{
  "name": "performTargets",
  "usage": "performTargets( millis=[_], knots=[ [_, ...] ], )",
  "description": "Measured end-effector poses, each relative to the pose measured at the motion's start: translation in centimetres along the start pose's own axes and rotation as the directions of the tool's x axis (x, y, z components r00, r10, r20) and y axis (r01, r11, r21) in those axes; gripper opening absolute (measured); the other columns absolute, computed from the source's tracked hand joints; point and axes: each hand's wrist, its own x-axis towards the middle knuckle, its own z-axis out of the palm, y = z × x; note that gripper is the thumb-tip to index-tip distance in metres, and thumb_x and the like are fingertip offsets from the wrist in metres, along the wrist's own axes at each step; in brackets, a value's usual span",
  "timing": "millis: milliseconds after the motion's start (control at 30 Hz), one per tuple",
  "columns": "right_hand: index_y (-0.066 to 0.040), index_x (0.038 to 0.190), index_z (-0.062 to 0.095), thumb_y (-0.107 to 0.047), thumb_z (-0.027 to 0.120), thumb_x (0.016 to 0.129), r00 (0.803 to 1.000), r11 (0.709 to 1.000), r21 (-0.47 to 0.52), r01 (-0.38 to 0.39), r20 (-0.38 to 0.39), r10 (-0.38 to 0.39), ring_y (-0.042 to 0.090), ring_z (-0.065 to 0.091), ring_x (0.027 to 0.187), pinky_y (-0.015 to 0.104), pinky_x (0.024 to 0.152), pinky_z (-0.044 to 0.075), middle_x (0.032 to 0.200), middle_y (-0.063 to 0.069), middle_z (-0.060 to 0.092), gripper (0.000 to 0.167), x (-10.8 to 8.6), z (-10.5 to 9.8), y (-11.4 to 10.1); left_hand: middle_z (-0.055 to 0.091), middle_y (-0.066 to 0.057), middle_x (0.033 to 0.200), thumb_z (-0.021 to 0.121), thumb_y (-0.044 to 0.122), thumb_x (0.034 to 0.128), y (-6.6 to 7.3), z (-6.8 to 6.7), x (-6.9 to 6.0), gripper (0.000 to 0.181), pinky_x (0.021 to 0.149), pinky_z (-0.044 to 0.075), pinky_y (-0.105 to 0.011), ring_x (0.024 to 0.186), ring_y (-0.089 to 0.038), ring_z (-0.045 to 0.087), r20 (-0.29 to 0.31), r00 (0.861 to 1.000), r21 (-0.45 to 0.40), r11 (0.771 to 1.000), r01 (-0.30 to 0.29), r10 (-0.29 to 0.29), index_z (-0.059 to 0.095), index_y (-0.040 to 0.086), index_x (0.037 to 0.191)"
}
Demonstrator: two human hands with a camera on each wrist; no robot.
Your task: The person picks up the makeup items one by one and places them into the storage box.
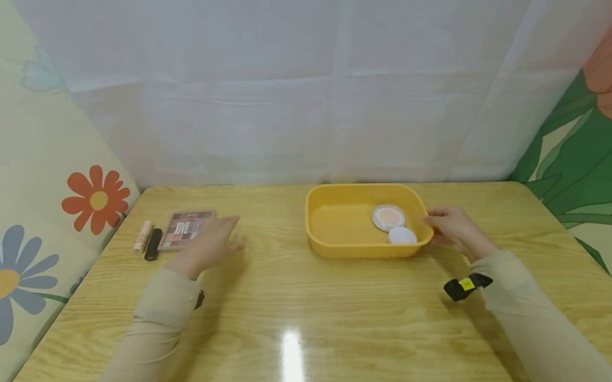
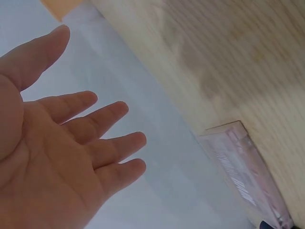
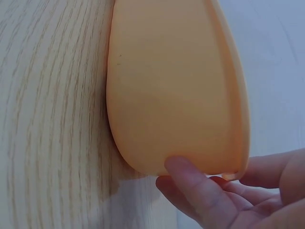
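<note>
A yellow plastic basket (image 1: pixel 341 251) stands on the table, right of centre. My right hand (image 1: pixel 454 228) grips the rim at its right end; the right wrist view shows fingers (image 3: pixel 190 183) against the outer wall and the thumb over the rim. Inside the basket lie a round compact (image 1: pixel 389 217) with a pale centre and a white round item (image 1: pixel 402 235). My left hand (image 1: pixel 209 246) hovers with fingers spread beside an eyeshadow palette (image 1: pixel 182 229), partly covering it in the head view. In the left wrist view the palm (image 2: pixel 52 167) holds nothing, apart from the palette (image 2: pixel 248 176).
Left of the palette lie a black tube (image 1: pixel 154 244) and a pink tube (image 1: pixel 143 236), side by side. A white cloth (image 1: pixel 289 87) hangs behind the wooden table (image 1: pixel 292 308). Flower-patterned walls (image 1: pixel 21 173) stand on both sides.
</note>
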Motion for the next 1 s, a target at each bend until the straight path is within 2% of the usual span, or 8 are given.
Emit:
performTargets(
  millis=[300, 500, 667, 767, 800, 833, 1000],
  knots=[
    [0.022, 0.139, 0.026, -0.008, 0.044, 0.102, 1.0, 1.0, 0.016, -0.004, 0.008, 0.003, 0.005, 0.061, 0.072, 0.025, 0.061, 0.057, 0.089, 0.001, 0.061, 0.051, 0.1, 0.0, 0.0, 0.031, -0.04, 0.142, 0.059, 0.018, 0.0972, -1.0, 0.0, -0.1, 0.063, 0.109, 0.023, -0.062, 0.133, -0.055, 0.027, -0.013, 1.0, 0.024, 1.0, 0.001, -0.001, 0.031, -0.018, 0.14],
    [0.023, 0.139, 0.026, -0.007, 0.044, 0.101, 1.0, 1.0, 0.0, -0.001, 0.003, 0.001, 0.005, 0.062, 0.074, 0.026, 0.063, 0.058, 0.104, 0.015, 0.061, 0.051, 0.1, 0.0, 0.1, 0.025, -0.043, 0.143, 0.06, 0.017, 0.0964, -1.4, -0.1, -0.2, 0.064, 0.108, 0.023, -0.064, 0.132, -0.057, 0.025, -0.015, 1.0, 0.022, 1.0, 0.021, -0.021, 0.03, -0.02, 0.139],
    [0.024, 0.138, 0.025, -0.008, 0.042, 0.102, 1.0, 0.999, -0.032, 0.007, 0.005, -0.007, 0.006, 0.062, 0.076, 0.028, 0.065, 0.059, 0.119, 0.03, 0.053, 0.051, 0.2, 0.0, 0.2, 0.024, -0.043, 0.144, 0.061, 0.019, 0.0959, -1.8, 0.1, -0.1, 0.065, 0.109, 0.023, -0.063, 0.132, -0.057, 0.025, -0.024, 0.999, 0.036, 0.998, 0.042, -0.041, 0.03, -0.02, 0.139],
    [0.023, 0.139, 0.026, -0.009, 0.044, 0.101, 1.0, 1.0, -0.022, 0.004, 0.008, -0.004, 0.007, 0.062, 0.077, 0.029, 0.067, 0.059, 0.126, 0.034, 0.047, 0.053, 0.3, -0.1, 0.4, 0.023, -0.042, 0.145, 0.061, 0.02, 0.0961, -2.2, 0.3, 0.0, 0.068, 0.109, 0.022, -0.062, 0.132, -0.057, 0.025, -0.037, 0.997, 0.037, 0.997, 0.068, -0.067, 0.028, -0.022, 0.139],
    [0.023, 0.139, 0.027, -0.01, 0.045, 0.101, 1.0, 1.0, -0.011, 0.004, 0.011, -0.004, 0.008, 0.062, 0.078, 0.029, 0.067, 0.059, 0.125, 0.034, 0.047, 0.054, 0.5, -0.2, 0.6, 0.023, -0.042, 0.145, 0.061, 0.021, 0.0964, -2.2, 0.3, 0.1, 0.07, 0.11, 0.022, -0.062, 0.132, -0.057, 0.025, -0.042, 0.996, 0.035, 0.996, 0.083, -0.081, 0.026, -0.022, 0.14],
    [0.02, 0.137, 0.036, -0.01, 0.049, 0.1, 1.0, 0.999, 0.031, 0.02, 0.023, -0.021, 0.009, 0.063, 0.076, 0.03, 0.065, 0.059, 0.12, 0.031, 0.052, 0.049, 0.8, -0.5, 1.0, 0.022, -0.042, 0.145, 0.06, 0.021, 0.0967, -2.3, 0.3, 0.1, 0.072, 0.11, 0.021, -0.062, 0.132, -0.057, 0.024, -0.049, 0.994, 0.036, 0.995, 0.097, -0.096, 0.023, -0.022, 0.14],
    [0.021, 0.136, 0.036, -0.01, 0.049, 0.1, 0.999, 0.999, 0.04, 0.028, 0.03, -0.029, 0.009, 0.063, 0.075, 0.031, 0.065, 0.059, 0.115, 0.028, 0.055, 0.049, 0.9, -0.5, 1.0, 0.022, -0.042, 0.145, 0.059, 0.025, 0.0972, -2.8, 0.4, 0.2, 0.079, 0.11, 0.019, -0.063, 0.132, -0.059, 0.022, -0.064, 0.987, 0.045, 0.987, 0.153, -0.15, 0.013, -0.019, 0.145]
  ],
)
